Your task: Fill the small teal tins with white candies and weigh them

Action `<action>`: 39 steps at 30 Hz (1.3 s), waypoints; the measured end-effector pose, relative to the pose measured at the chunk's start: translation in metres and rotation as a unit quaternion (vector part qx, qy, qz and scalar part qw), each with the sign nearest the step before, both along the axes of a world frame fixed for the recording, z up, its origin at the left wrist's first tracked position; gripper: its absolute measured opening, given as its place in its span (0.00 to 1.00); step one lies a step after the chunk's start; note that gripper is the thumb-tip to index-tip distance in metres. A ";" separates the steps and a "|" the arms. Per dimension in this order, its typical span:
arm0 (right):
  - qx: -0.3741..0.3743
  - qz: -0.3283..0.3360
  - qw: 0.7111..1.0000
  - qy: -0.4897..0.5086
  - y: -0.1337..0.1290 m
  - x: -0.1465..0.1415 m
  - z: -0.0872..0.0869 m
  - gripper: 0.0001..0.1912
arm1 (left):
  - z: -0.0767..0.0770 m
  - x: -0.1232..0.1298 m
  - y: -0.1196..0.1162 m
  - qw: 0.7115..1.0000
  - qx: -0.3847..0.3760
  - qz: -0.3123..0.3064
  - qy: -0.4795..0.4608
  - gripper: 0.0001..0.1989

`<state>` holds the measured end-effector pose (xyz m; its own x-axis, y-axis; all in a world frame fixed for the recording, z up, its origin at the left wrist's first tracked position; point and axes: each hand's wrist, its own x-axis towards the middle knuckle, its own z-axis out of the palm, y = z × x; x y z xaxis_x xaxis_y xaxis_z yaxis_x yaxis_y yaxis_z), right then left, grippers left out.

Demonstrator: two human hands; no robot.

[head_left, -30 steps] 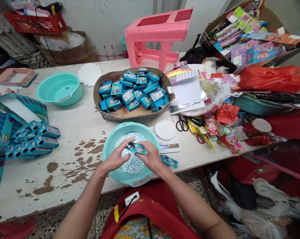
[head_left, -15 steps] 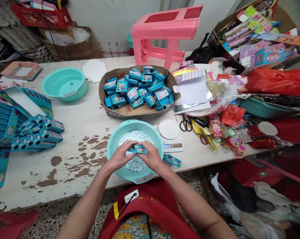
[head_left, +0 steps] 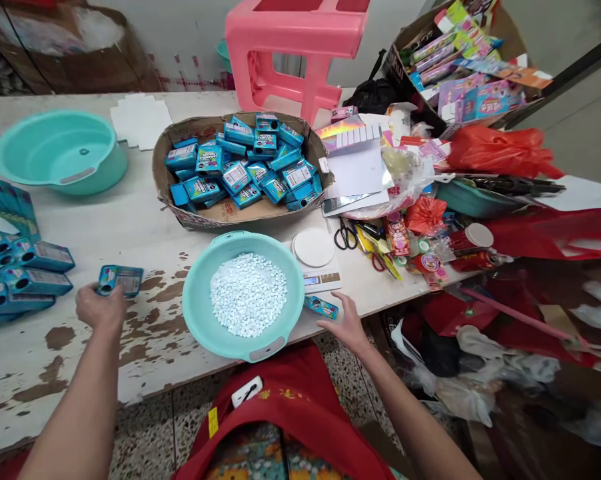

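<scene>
My left hand [head_left: 99, 305] grips a small blue candy box [head_left: 125, 280] over the left part of the table, close to a group of similar boxes [head_left: 43, 280]. Fingers apart, my right hand [head_left: 348, 323] reaches around another small blue candy box [head_left: 322, 307], which lies at the right side of the turquoise basin [head_left: 193, 293]; whether the fingertips touch it is hard to tell. Pale blue candies [head_left: 248, 293] are heaped in that basin. Just behind the right-hand box is a white kitchen scale [head_left: 314, 248].
A cardboard box [head_left: 220, 217] full of blue candy boxes stands behind the basin. A second turquoise basin [head_left: 25, 157] is at the back left. Scissors [head_left: 345, 235], papers and bags crowd the right side. A pink stool [head_left: 300, 33] rests at the back.
My hands have parted from above the basin. The left carried the candy box leftward, and the right moved to the box beside the basin. The view has shifted, too.
</scene>
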<state>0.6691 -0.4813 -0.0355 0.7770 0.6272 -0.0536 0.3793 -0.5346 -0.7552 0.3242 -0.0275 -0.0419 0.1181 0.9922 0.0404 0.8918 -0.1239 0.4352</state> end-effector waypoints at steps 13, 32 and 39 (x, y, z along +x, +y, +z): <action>0.202 -0.127 0.971 0.029 0.043 -0.011 0.048 0.21 | 0.015 0.139 -0.198 0.889 -0.168 -0.407 0.123 0.25; 0.123 0.127 0.984 -0.012 0.122 -0.051 0.030 0.17 | 0.062 0.176 -0.201 0.693 -0.452 -0.102 -0.553 0.09; 0.119 0.154 0.981 0.000 0.131 -0.064 0.033 0.17 | 0.077 0.214 -0.203 0.687 -0.317 0.014 -0.653 0.17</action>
<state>0.6048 -0.3501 -0.0021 0.5487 0.8270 0.1228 0.4958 -0.2036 -0.8442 0.5384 -0.2308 0.0350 0.3729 0.8600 -0.3484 -0.3139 0.4703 0.8248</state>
